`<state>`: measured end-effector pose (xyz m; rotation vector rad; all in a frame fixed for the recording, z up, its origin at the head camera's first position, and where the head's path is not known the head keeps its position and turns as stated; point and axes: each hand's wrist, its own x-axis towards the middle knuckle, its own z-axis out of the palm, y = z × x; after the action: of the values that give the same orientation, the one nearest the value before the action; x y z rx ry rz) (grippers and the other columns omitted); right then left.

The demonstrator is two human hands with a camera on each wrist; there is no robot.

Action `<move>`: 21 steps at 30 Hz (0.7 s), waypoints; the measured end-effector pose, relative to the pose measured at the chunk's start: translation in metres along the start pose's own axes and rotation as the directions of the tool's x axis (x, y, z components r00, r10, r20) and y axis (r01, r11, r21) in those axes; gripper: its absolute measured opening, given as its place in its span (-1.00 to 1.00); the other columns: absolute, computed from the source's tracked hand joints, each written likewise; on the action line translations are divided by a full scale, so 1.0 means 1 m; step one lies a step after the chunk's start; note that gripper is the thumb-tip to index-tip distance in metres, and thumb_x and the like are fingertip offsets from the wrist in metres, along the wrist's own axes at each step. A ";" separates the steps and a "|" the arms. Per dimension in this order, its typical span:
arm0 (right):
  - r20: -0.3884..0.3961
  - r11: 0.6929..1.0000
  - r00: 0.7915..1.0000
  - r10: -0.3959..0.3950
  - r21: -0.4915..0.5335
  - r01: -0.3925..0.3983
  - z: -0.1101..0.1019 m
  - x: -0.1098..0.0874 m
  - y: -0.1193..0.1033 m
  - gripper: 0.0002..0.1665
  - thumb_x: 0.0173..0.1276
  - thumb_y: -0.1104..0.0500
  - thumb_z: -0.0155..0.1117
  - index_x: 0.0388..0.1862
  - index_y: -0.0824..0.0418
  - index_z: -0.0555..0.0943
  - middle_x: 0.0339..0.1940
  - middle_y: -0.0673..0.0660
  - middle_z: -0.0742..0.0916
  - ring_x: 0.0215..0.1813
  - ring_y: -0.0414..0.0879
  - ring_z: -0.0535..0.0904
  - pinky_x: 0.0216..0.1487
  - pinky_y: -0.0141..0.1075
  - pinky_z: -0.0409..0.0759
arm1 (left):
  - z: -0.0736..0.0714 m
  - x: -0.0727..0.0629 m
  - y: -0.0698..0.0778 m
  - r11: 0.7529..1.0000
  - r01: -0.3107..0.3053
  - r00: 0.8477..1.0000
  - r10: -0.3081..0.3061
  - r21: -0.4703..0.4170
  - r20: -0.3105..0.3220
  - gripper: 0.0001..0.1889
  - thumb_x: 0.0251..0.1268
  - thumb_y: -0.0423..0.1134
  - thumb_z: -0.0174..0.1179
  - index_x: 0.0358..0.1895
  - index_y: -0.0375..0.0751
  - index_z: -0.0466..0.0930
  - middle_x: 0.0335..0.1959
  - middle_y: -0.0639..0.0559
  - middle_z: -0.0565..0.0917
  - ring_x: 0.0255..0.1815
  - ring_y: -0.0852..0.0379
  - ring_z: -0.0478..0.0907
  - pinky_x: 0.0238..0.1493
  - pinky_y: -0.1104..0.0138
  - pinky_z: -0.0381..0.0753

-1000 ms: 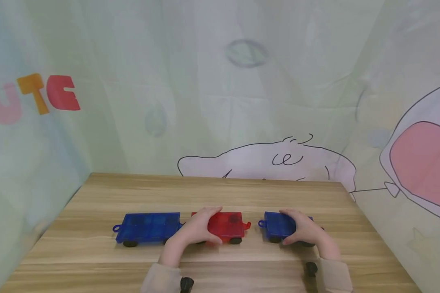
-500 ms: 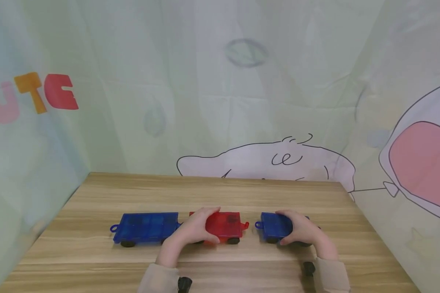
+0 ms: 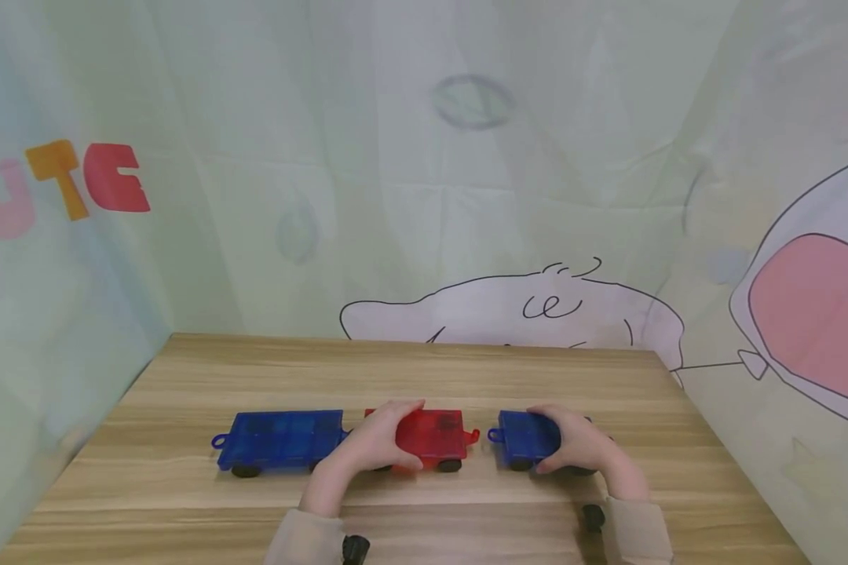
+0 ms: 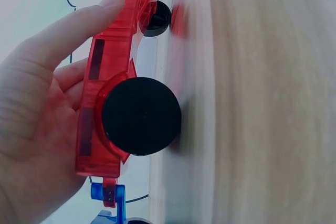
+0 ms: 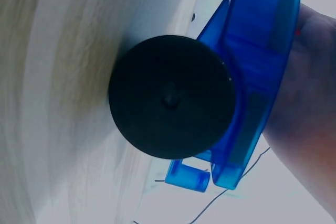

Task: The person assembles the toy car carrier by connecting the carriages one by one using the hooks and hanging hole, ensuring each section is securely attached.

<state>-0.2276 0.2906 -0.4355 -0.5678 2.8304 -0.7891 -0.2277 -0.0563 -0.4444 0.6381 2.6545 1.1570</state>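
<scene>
My left hand grips a translucent red toy train car across its top, thumb along the near side. In the left wrist view the red car's black wheel sits close to the tabletop, and its rear tab meets a blue coupling. That coupling belongs to a longer blue car standing at the left. With my right hand I hold a shorter blue car by its near and far sides. Its ring is a small gap from the red car's hook.
All the cars are in a row on a wooden table. A printed fabric backdrop rises behind the table and along both sides. A dark wrist strap piece shows by the left sleeve.
My right hand has slid the shorter blue car a little left, so the gap to the red car has narrowed. The left hand keeps its grip, and the view has shifted slightly.
</scene>
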 end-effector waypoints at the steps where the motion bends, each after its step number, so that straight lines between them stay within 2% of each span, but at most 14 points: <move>1: -0.001 1.000 1.000 -0.003 0.000 0.003 0.000 0.000 -0.001 0.07 -0.28 0.07 0.69 0.28 0.33 0.44 0.25 0.37 0.57 0.22 0.24 0.50 0.19 0.14 0.46 | 0.000 0.000 0.000 1.000 -0.001 1.000 0.001 0.000 0.001 -0.10 -0.14 -0.19 0.55 0.39 -0.26 0.36 0.32 -0.21 0.47 0.31 -0.19 0.40 0.22 -0.16 0.49; 15: -0.008 1.000 1.000 -0.011 0.008 0.011 0.001 0.002 -0.007 0.08 -0.26 0.03 0.69 0.30 0.31 0.44 0.25 0.36 0.57 0.21 0.23 0.50 0.15 0.12 0.49 | 0.001 0.000 0.000 1.000 -0.008 1.000 0.008 0.006 0.001 -0.10 -0.14 -0.18 0.54 0.38 -0.27 0.36 0.32 -0.21 0.48 0.30 -0.18 0.41 0.20 -0.16 0.50; 21: -0.031 0.998 0.998 -0.056 -0.021 0.056 0.004 0.005 -0.009 0.08 -0.26 0.02 0.69 0.29 0.33 0.45 0.22 0.35 0.60 0.18 0.22 0.53 0.17 0.10 0.50 | 0.001 0.000 0.000 1.000 -0.005 1.000 0.005 0.008 0.001 -0.11 -0.15 -0.18 0.54 0.38 -0.26 0.37 0.31 -0.21 0.49 0.28 -0.17 0.42 0.18 -0.16 0.52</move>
<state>-0.2280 0.2800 -0.4340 -0.6461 2.8655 -0.7869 -0.2274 -0.0560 -0.4451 0.6471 2.6595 1.1482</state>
